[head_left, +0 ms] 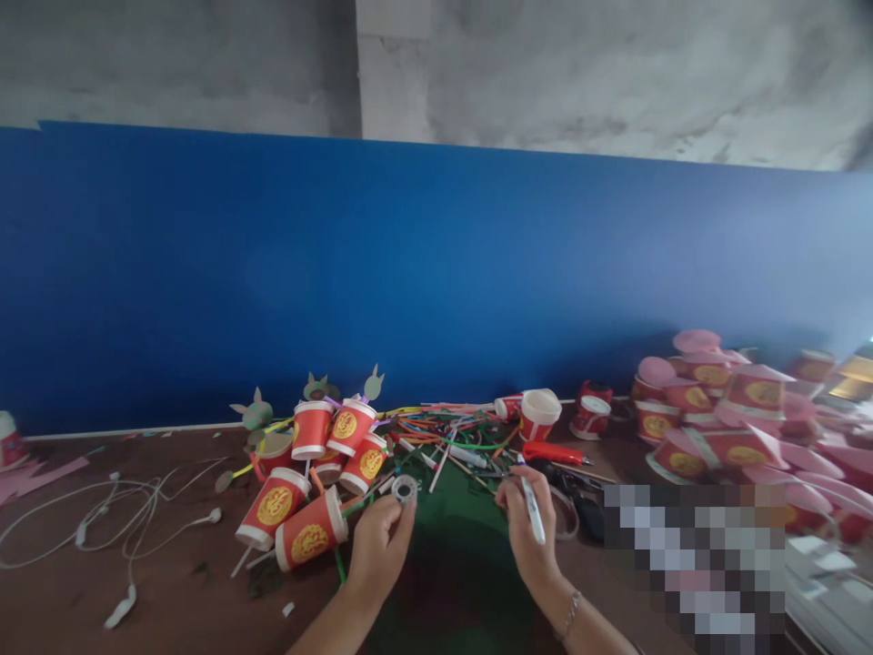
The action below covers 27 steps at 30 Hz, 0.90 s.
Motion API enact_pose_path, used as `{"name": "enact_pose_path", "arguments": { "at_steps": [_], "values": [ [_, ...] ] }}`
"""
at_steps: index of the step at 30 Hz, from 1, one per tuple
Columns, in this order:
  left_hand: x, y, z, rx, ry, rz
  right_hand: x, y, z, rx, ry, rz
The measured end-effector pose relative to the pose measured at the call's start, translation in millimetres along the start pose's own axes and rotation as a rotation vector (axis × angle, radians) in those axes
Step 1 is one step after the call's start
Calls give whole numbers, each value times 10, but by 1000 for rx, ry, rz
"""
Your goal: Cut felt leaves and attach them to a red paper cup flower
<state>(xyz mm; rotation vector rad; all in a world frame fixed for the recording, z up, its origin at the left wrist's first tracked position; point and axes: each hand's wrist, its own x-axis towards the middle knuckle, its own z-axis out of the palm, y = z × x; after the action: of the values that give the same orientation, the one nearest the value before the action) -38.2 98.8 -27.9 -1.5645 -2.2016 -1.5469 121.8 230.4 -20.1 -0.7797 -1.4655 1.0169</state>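
My left hand is closed, its thumb and fingertips pinching a small roll of clear tape. In my right hand a white marker lies between the fingers, its purple end pointing away from me. Whether the right fingertips also hold something small is hard to make out. Both hands are above a dark green mat. Just left of my left hand lie red paper cups with gold prints, among them a tipped cup with straws sticking out.
Behind the hands, colored straws form a loose pile. A red utility knife and an upright cup are at right. Farther right, many red cups with pink paper are heaped. White earphones lie left. A blue partition backs the table.
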Motion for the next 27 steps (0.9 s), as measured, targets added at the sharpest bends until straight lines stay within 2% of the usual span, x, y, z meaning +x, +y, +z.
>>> {"name": "enact_pose_path", "arguments": {
  "at_steps": [5, 10, 14, 17, 19, 23, 27],
  "values": [
    [-22, 55, -47, -107, 34, -49, 61, 58, -17, 8, 104, -20],
    [-33, 77, -61, -80, 10, -41, 100, 81, -46, -45, 148, -75],
    [-22, -1, -10, 62, 4, 69, 88, 86, -47, -50, 46, -51],
    [-19, -19, 3, 137, 24, 53, 58, 89, -40, -86, -59, -60],
    [-28, 15, -6, 131, -25, 64, 40, 89, -38, -111, -108, -106],
    [-86, 141, -5, 140, -226, 303, 28, 90, -47, -145, -157, -177],
    [-170, 260, 30, 270, -397, 596, 19, 101, -61, -182, -200, -163]
  ]
}}
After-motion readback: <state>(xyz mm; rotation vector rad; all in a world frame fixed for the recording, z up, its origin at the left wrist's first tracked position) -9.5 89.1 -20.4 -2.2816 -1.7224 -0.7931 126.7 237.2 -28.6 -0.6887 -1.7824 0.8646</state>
